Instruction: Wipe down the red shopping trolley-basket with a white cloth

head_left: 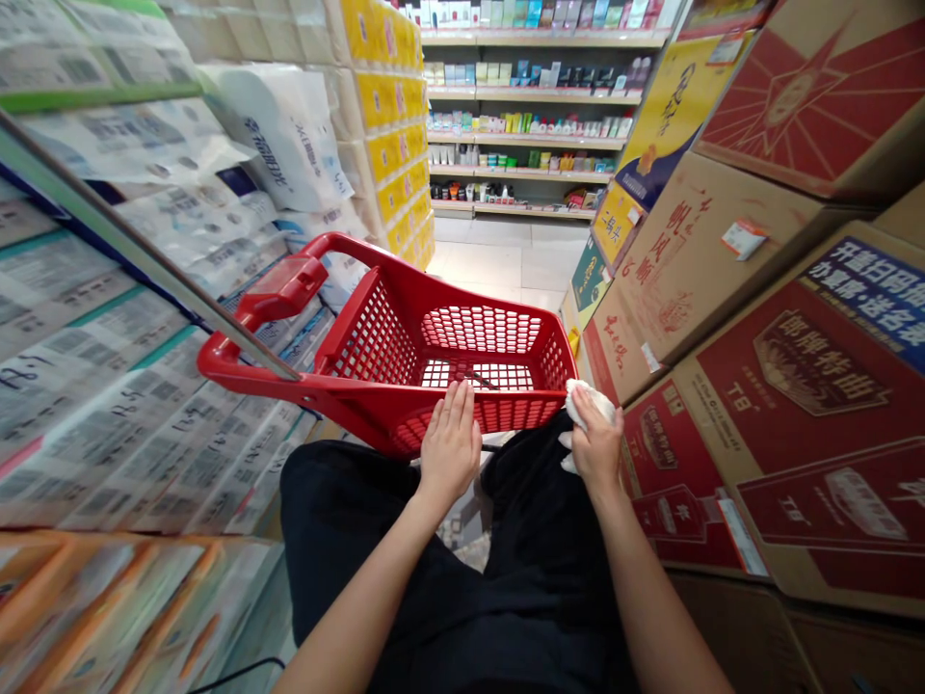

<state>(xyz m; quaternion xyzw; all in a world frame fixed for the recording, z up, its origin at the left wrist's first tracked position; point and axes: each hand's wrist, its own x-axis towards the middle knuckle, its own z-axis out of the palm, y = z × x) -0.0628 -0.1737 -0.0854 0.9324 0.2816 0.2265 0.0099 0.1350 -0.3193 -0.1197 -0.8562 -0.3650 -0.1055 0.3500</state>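
A red plastic shopping basket (498, 410) with latticed walls and a long metal pull handle (145, 255) stands in front of my knees. My left hand (452, 439) lies flat against its near side, fingers stretched out together and pointing away from me. At the basket's right end, my right hand (598, 439) grips a white cloth (589, 397) and presses it to the corner of the rim. Part of the cloth hangs below my fingers. The basket's inside shows a dark, thin item or shadow on the floor that I cannot make out.
Stacked paper packs (108, 405) rise close on the left, with yellow packs (390, 125) behind. Large cardboard boxes (809, 386) form a wall on the right. Shelves of small bottles and boxes (535, 125) stand beyond the pale tiled floor (484, 265).
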